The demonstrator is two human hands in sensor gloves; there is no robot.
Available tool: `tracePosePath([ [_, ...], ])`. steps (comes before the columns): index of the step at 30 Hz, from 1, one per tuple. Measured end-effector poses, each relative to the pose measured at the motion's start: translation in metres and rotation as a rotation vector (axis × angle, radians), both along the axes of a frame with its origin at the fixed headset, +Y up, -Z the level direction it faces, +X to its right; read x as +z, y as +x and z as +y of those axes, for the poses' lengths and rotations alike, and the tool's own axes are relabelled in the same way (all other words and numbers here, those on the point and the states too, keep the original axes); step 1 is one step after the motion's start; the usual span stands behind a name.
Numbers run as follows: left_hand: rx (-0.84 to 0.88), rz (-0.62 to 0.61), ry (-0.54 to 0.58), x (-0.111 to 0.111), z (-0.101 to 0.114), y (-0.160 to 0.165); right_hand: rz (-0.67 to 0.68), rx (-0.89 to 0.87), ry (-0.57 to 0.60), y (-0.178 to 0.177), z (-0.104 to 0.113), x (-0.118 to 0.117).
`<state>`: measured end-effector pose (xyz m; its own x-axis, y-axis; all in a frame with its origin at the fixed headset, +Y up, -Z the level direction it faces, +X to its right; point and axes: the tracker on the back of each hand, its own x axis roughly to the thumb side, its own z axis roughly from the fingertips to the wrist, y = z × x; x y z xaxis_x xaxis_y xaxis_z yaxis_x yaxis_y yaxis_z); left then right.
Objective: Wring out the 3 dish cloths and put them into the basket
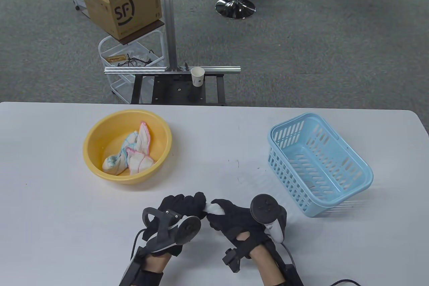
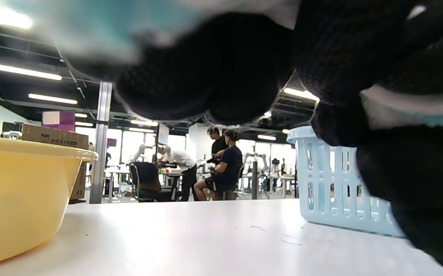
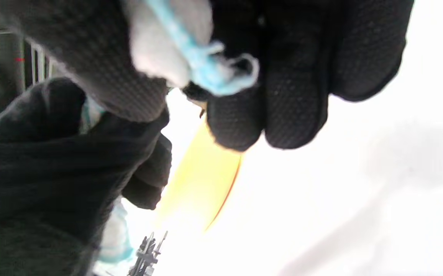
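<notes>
A yellow basin [image 1: 127, 147] sits toward the far left of the white tabletop [image 1: 50, 165], holding two bunched white dish cloths: one with pink edging [image 1: 140, 152], one with blue edging [image 1: 115, 162] lying against it. Nothing lies on the tabletop between the basin and the hands. At the near edge, centre, the left hand [image 1: 182, 207] and right hand [image 1: 231, 217] meet knuckle to knuckle, both gloved in black, each with fingers curled tight around opposite ends of a third dish cloth [image 1: 214, 208]; only a short white stretch shows between the fists. The right wrist view shows a blue-stitched corner of that cloth [image 3: 206, 65] poking out past the fingers [image 3: 294, 96]. A light blue slatted basket [image 1: 318, 163] stands toward the far right of the tabletop, well apart from the hands, with no cloth in it. Beyond the far edge, a paper cup [image 1: 197, 76] rests on a metal frame, with a cardboard box [image 1: 127, 1] on a cart to the left.
</notes>
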<state>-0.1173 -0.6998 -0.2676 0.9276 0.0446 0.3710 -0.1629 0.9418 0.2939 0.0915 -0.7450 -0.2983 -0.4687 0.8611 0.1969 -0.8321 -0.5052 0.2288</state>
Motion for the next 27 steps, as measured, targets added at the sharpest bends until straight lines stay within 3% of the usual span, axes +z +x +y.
tracePosePath([
  [4,0.066,0.029,-0.032,-0.001,0.002,-0.012,-0.073,0.078,0.161,0.009,0.015,0.002],
  [9,0.183,0.079,-0.052,-0.004,0.004,-0.031,-0.227,0.135,0.385,0.033,0.049,0.006],
  [13,0.223,0.094,-0.082,-0.007,-0.002,-0.038,-0.403,0.222,0.471,0.06,0.082,0.004],
  [17,0.222,0.092,-0.112,-0.01,-0.008,-0.038,-0.607,0.315,0.463,0.095,0.11,-0.003],
  [20,0.233,0.092,-0.129,-0.012,-0.011,-0.038,-0.752,0.36,0.348,0.126,0.118,-0.011],
  [27,0.242,0.093,-0.155,-0.012,-0.012,-0.038,-0.973,0.44,0.092,0.174,0.098,-0.018],
])
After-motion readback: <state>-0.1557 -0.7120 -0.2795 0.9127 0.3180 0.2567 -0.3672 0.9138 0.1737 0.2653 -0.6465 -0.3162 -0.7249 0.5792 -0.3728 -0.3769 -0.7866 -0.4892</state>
